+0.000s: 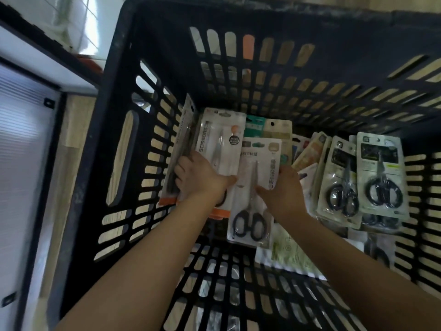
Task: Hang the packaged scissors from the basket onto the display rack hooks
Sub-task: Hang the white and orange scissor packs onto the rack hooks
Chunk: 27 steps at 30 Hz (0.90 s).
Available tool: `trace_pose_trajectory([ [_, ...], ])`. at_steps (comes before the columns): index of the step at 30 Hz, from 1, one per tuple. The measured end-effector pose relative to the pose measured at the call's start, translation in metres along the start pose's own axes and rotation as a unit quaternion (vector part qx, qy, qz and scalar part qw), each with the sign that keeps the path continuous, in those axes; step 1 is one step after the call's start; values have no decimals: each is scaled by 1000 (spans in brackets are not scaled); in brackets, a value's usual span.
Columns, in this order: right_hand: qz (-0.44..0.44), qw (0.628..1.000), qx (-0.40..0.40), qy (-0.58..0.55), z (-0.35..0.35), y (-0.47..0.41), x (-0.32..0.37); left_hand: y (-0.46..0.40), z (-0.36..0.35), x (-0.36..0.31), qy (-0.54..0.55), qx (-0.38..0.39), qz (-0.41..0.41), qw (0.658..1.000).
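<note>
Both hands reach down into a deep black plastic basket (124, 96) whose walls and floor are a lattice of rounded rectangular slots, with pale wood-grain flooring showing through them. The left hand (198, 176) curls its fingers over the left edge of a glossy white blister pack (220, 144) printed "SCISSORS", its thumb lying across the pack's lower part; a second slim pack (177, 149) with an orange bottom strip stands on edge just beside it against the basket's left wall. The right hand (285, 187) grips the right edge of another white carded pack (254, 187), thumb on its clear front, which holds scissors with black looped handles and bright metal blades. That pack overlaps the "SCISSORS" one. To the right, two clear blister packs of black-handled scissors (379, 173) lean in a shingled stack against the far right side, with more cards fanned behind. A pale green printed sheet (292, 255) lies flat on the basket floor.
</note>
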State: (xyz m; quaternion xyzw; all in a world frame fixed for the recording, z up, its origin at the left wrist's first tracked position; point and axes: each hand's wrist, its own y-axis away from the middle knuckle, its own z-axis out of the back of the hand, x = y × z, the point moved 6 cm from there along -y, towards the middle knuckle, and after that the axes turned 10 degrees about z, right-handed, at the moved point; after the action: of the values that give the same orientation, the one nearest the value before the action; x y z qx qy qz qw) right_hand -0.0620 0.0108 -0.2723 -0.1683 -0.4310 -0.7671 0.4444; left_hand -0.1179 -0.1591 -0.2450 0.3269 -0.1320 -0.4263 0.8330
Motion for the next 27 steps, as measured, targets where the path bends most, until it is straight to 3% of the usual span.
trace_pose_trajectory([
  [5,-28,997,34,-70,4,4,-8,3,4,4,140,-26,-31,989],
  [11,-129,957,25,-257,0,14,-17,7,3,16,346,93,54,932],
  [21,-180,947,0,-267,72,61,6,76,51,38,336,147,128,921],
  [27,-136,957,-11,-257,159,112,96,166,142,14,366,149,73,916],
])
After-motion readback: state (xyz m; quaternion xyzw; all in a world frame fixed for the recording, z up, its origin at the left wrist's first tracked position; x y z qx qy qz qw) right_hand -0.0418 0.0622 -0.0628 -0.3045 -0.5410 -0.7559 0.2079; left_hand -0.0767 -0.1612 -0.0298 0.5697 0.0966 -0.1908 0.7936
